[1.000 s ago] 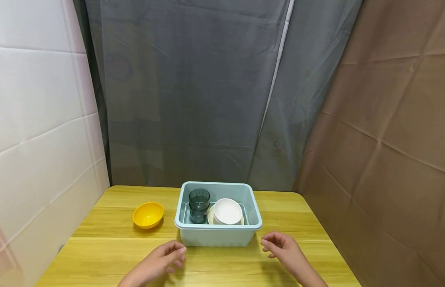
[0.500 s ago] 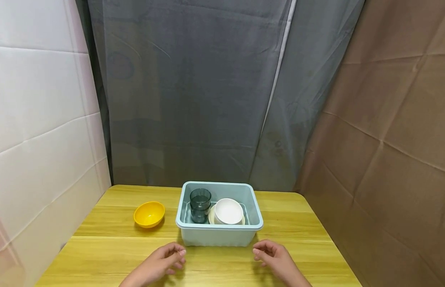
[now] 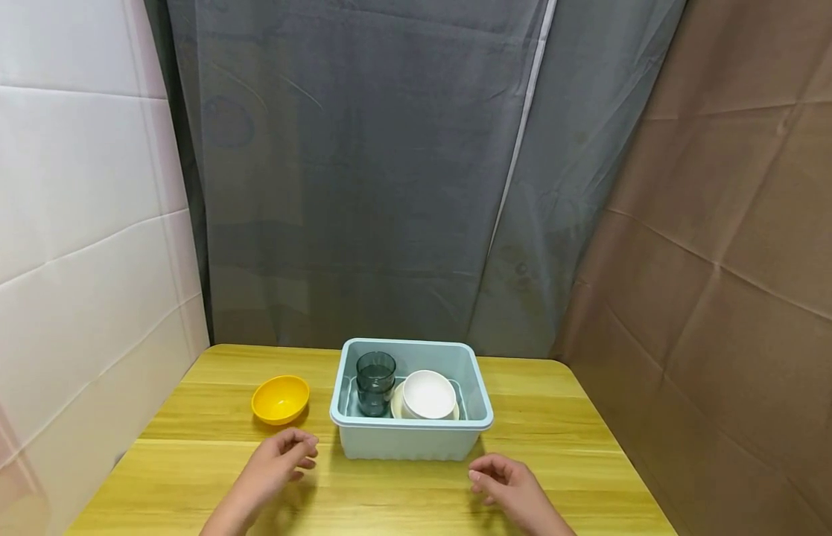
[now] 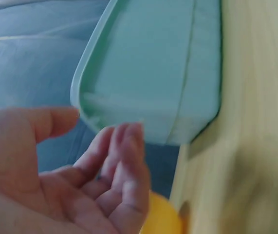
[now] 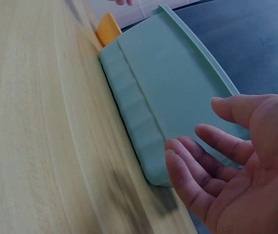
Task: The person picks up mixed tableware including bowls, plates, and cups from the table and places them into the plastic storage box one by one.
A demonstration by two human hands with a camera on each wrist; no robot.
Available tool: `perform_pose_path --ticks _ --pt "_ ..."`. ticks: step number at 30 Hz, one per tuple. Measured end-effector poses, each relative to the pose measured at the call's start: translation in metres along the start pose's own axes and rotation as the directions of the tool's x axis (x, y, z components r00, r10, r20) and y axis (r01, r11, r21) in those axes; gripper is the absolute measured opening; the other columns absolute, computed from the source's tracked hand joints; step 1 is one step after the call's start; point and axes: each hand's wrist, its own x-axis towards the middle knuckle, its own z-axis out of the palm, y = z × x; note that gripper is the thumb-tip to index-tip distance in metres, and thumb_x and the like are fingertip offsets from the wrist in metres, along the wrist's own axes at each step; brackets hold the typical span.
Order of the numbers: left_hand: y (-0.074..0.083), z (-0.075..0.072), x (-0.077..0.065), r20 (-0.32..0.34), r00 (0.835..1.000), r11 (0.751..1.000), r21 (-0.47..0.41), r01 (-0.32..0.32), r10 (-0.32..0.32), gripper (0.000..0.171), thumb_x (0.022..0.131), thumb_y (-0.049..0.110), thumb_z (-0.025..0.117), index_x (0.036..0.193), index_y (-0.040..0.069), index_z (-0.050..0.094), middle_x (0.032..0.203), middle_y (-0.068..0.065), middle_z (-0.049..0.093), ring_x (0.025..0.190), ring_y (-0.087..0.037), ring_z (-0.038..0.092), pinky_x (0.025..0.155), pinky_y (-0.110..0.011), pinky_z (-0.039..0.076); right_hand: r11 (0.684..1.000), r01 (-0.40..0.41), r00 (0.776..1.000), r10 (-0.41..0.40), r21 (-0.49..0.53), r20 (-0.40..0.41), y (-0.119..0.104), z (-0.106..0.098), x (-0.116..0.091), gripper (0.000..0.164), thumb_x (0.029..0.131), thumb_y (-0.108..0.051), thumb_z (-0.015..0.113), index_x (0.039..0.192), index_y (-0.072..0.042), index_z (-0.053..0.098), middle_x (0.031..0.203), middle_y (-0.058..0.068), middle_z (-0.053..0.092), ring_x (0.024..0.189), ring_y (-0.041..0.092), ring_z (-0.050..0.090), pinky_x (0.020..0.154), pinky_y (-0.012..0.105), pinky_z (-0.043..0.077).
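Observation:
A pale blue-green plastic tub [image 3: 412, 439] stands in the middle of the table. Inside it, two dark clear glasses [image 3: 375, 383] are stacked at the left, and a white bowl [image 3: 429, 394] sits on a cream plate [image 3: 397, 406] at the right. Left of the tub lies a yellow bowl [image 3: 280, 400]. My left hand [image 3: 275, 461] hovers just in front of that bowl, fingers loosely bent and holding nothing. The right hand [image 3: 509, 487], likewise holding nothing, is near the tub's front right corner, apart from it. The left wrist view shows a gap between thumb and fingers [image 4: 129, 165].
The wooden table [image 3: 556, 439] has rounded far corners. A grey curtain [image 3: 362, 186] hangs behind it, a white cloth [image 3: 87, 223] on the left and a brown cloth [image 3: 724, 260] on the right.
My left hand has moved left and a little forward, from near the tub towards the yellow bowl. My right hand has shifted left and slightly back towards me. The dishes have stayed put.

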Motion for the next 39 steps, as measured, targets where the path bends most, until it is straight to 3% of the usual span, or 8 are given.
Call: perform_pose_path --ticks 2,5,9,14,20,26,32,39 --pt "0.004 -0.012 0.005 -0.101 0.995 0.999 0.034 -0.003 0.007 0.027 0.112 0.021 0.064 0.122 -0.004 0.070 0.107 -0.014 0.073 0.096 -0.024 0.072 0.082 -0.039 0.063 1.000 -0.010 1.000 0.010 0.004 0.001 0.000 0.000 0.000 0.038 0.110 -0.023 0.072 0.124 0.012 0.069 0.108 0.015 0.076 0.096 0.025 0.074 0.076 0.038 0.064" --pt "0.010 -0.035 0.016 -0.228 0.972 0.984 0.176 -0.016 0.057 0.029 0.112 0.023 0.063 0.122 -0.003 0.071 0.109 -0.015 0.072 0.097 -0.025 0.068 0.077 -0.034 0.058 1.000 -0.023 1.000 0.023 0.002 0.004 0.001 -0.002 0.000 0.038 0.110 -0.023 0.071 0.125 0.012 0.069 0.109 0.014 0.076 0.097 0.025 0.074 0.076 0.039 0.064" --pt "0.013 -0.064 0.034 -0.316 0.941 0.924 0.382 0.008 0.122 0.039 0.112 0.032 0.063 0.124 -0.005 0.069 0.115 -0.022 0.071 0.100 -0.034 0.065 0.079 -0.040 0.053 1.000 -0.024 1.000 0.024 -0.001 0.013 0.004 -0.002 -0.001 0.037 0.111 -0.021 0.070 0.125 0.013 0.068 0.107 0.012 0.076 0.096 0.025 0.074 0.077 0.040 0.065" --pt "0.011 -0.084 0.060 -0.327 0.936 0.854 0.517 0.063 0.129 0.048 0.110 0.033 0.060 0.128 -0.011 0.063 0.122 -0.033 0.068 0.104 -0.046 0.066 0.087 -0.057 0.055 1.000 -0.020 0.999 0.020 -0.001 0.025 0.007 -0.002 -0.002 0.034 0.112 -0.020 0.069 0.123 0.012 0.069 0.106 0.009 0.076 0.096 0.024 0.073 0.077 0.039 0.064" --pt "0.001 -0.100 0.088 -0.261 0.964 0.793 0.598 0.120 0.050 0.058 0.109 0.032 0.059 0.137 -0.019 0.056 0.131 -0.041 0.063 0.107 -0.050 0.065 0.090 -0.061 0.056 1.000 -0.013 0.999 0.013 0.005 0.044 0.006 -0.002 -0.003 0.031 0.112 -0.019 0.069 0.122 0.010 0.070 0.104 0.010 0.076 0.094 0.023 0.073 0.075 0.036 0.064" --pt "-0.007 -0.104 0.096 -0.167 0.986 0.828 0.550 0.105 -0.014 0.048 0.108 0.020 0.060 0.131 -0.022 0.060 0.116 -0.034 0.068 0.092 -0.037 0.064 0.082 -0.046 0.060 0.999 -0.033 0.997 0.033 0.005 0.067 0.009 0.000 -0.005 0.034 0.111 -0.022 0.070 0.122 0.009 0.072 0.105 0.012 0.077 0.094 0.025 0.072 0.075 0.039 0.064" --pt "-0.014 -0.102 0.097 -0.140 0.989 0.880 0.464 0.105 -0.044 0.047 0.106 0.009 0.060 0.136 -0.026 0.053 0.121 -0.041 0.062 0.087 -0.033 0.069 0.073 -0.035 0.066 0.998 -0.053 0.996 0.052 0.016 0.067 0.008 0.002 -0.008 0.035 0.111 -0.024 0.071 0.122 0.009 0.072 0.106 0.011 0.078 0.094 0.025 0.073 0.076 0.039 0.064" --pt "-0.014 -0.101 0.098 -0.139 0.989 0.899 0.423 0.109 -0.054 0.050 0.107 0.009 0.059 0.141 -0.026 0.051 0.130 -0.045 0.058 0.090 -0.034 0.070 0.074 -0.032 0.066 0.999 -0.038 0.997 0.036 0.016 0.073 0.007 0.003 -0.011 0.036 0.111 -0.023 0.069 0.124 0.011 0.070 0.108 0.013 0.078 0.096 0.028 0.075 0.076 0.038 0.064"
